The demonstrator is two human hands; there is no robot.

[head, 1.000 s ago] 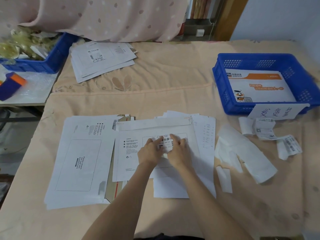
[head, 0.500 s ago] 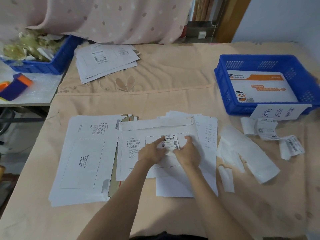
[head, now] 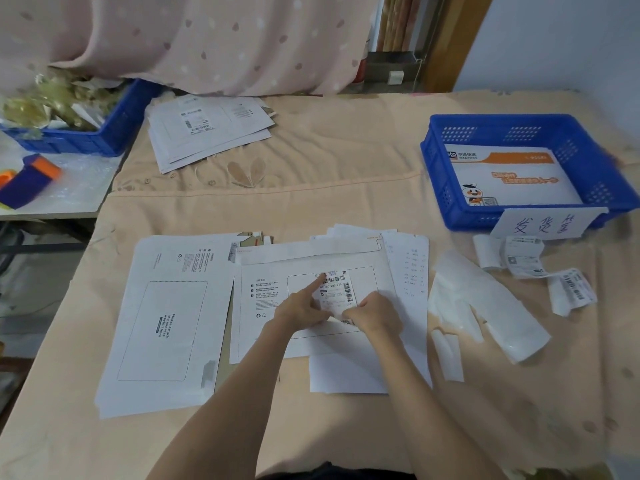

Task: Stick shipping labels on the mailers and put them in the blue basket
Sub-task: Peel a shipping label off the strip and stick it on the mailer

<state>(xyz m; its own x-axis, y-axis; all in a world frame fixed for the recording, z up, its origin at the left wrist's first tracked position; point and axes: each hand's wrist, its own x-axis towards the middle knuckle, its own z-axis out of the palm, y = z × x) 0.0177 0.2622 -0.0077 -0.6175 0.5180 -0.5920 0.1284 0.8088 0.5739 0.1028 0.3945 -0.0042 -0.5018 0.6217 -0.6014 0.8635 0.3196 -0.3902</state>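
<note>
A white mailer [head: 258,341] lies flat in front of me on top of other sheets. On its outlined box sits a shipping label [head: 337,289] with a barcode. My left hand [head: 299,310] presses its straight index finger on the label's upper left part. My right hand [head: 375,311] pinches the label's lower end, which is lifted slightly off the mailer. The blue basket [head: 431,168] stands at the right rear, and an orange-and-white mailer [head: 512,178] lies inside it.
A stack of blank mailers [head: 166,327] lies to the left. Labelled mailers [head: 207,129] are piled at the back. Peeled backing strips [head: 485,306] and loose labels [head: 526,263] lie to the right. A handwritten sign [head: 540,223] hangs on the basket. Another blue basket [head: 90,136] stands far left.
The label has gone from bunched between both hands to spread along the mailer's box. My left index finger has slid up onto it; my right hand has drawn back to its lower end.
</note>
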